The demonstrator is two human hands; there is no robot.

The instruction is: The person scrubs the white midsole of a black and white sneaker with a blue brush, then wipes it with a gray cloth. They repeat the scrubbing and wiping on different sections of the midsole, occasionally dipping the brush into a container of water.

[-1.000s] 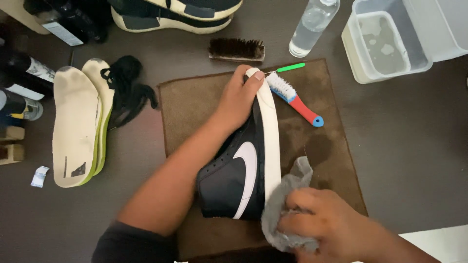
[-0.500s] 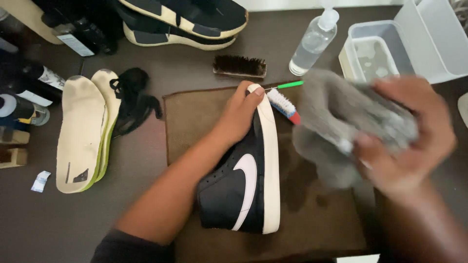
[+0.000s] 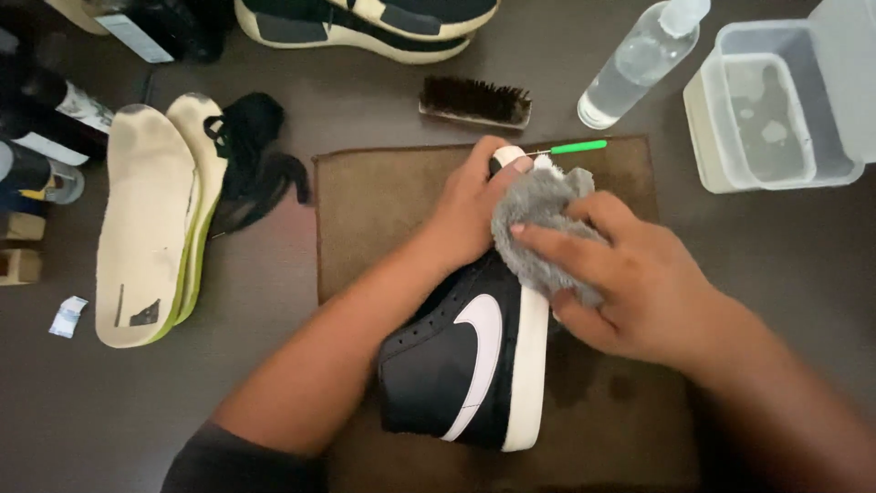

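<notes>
- Your right hand (image 3: 630,283) has come down since half a second ago; the fluffy grey cloth (image 3: 543,228) it clutches now presses the toe.
- Left hand (image 3: 470,210) grips the black sneaker (image 3: 465,356), side-down on brown mat (image 3: 383,201).
- Smooth leather, white rubber sole.
- Bristle brush (image 3: 474,99) beyond the mat.

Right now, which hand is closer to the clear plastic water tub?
Right. The right hand, holding the fuzzy grey cloth, sits below-left of the clear plastic water tub; the left hand grips the black high-top shoe farther left.
</notes>
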